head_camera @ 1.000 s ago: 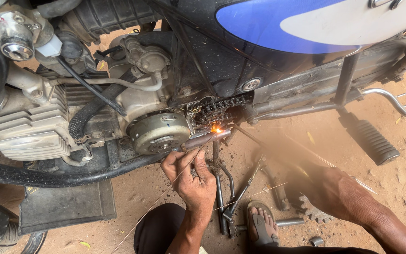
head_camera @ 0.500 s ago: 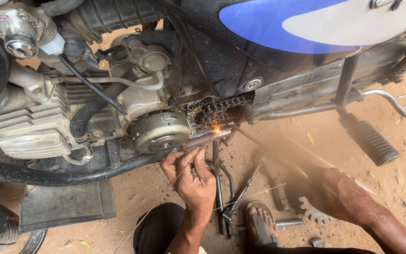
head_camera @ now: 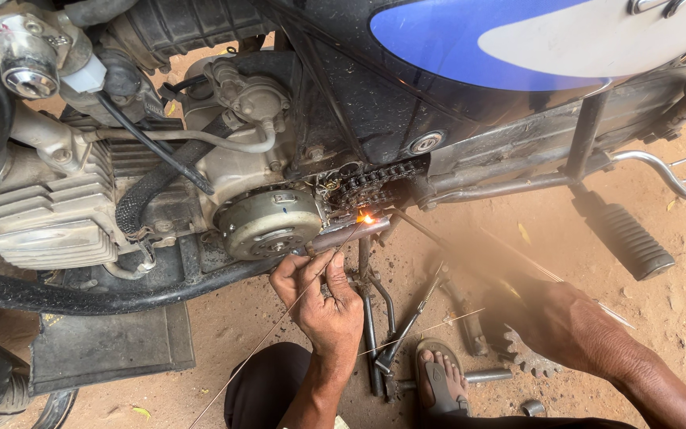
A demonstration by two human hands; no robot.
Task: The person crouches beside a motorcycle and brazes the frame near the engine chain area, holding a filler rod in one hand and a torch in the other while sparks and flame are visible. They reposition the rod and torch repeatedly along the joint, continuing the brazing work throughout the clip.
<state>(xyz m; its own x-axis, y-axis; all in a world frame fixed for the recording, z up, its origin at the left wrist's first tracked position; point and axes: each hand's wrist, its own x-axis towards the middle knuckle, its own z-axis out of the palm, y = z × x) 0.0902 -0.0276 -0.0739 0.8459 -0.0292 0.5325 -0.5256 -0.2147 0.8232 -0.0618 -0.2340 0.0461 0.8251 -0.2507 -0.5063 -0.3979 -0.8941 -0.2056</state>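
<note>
L hand (head_camera: 323, 298) under the engine (head_camera: 263, 222), grip pinched on a thin rod (head_camera: 279, 322); rod runs from lower frame up to the glow (head_camera: 365, 218) by the chain (head_camera: 375, 184). R hand (head_camera: 573, 326) lower right, blurred behind haze, can't tell grip or if it holds anything; a thin line crosses from it twd the glow. Footpeg (head_camera: 625, 238) to the right. On dirt floor: sprocket (head_camera: 529, 361), tools (head_camera: 391, 349), sandalled foot (head_camera: 442, 385).
</note>
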